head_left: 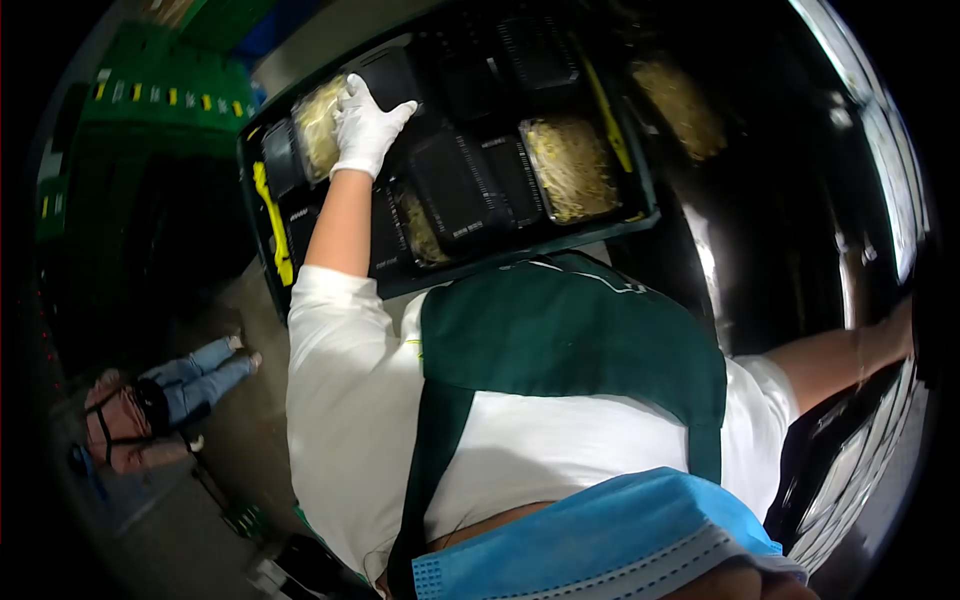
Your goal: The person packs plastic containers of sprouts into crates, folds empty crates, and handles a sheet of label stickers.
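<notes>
Where the sprout pack (pixel 318 130) lies near the left end of the dark crate (pixel 545 239), the gloved left hand (pixel 368 128) touches it with a wide grip, while the right hand's grip, out of view, cannot be told.

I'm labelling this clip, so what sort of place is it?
Probably a food-packing area: a crate holds packs of what look like bean sprouts, and the left hand wears a white glove.

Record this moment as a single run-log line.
left hand: gloved, thumb spread, against sprout pack | right hand: out of view | crate: black plastic trays, other sprout packs
</notes>
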